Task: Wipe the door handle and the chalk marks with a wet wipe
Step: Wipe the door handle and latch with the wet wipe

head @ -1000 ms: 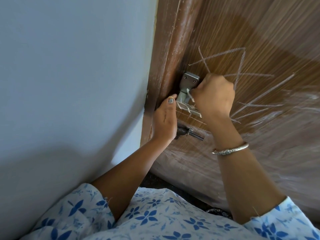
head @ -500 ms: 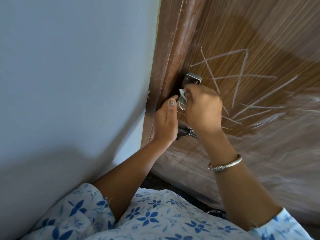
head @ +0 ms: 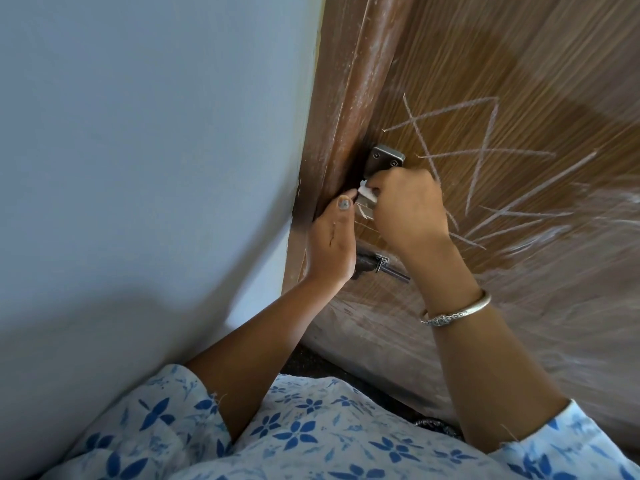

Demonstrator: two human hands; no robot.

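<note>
A grey metal door handle [head: 385, 161] is fixed near the left edge of the brown wooden door [head: 519, 57]. My right hand [head: 408, 209] is closed around a small white wet wipe [head: 367, 193] and presses it on the handle's middle, hiding most of the handle below its top plate. My left hand [head: 333, 244] grips the door's edge beside the handle, thumb up near the wipe. White chalk marks [head: 485, 154], crossing lines like a star, run over the door to the right of the handle.
A pale blue wall [head: 138, 168] fills the left side, next to the brown door frame [head: 349, 98]. A dark bolt latch [head: 377, 265] sticks out below the handle. Smeared chalk covers the lower right of the door.
My right hand has slid with the wipe from the handle's upper part down its middle. My left hand has stayed on the door edge.
</note>
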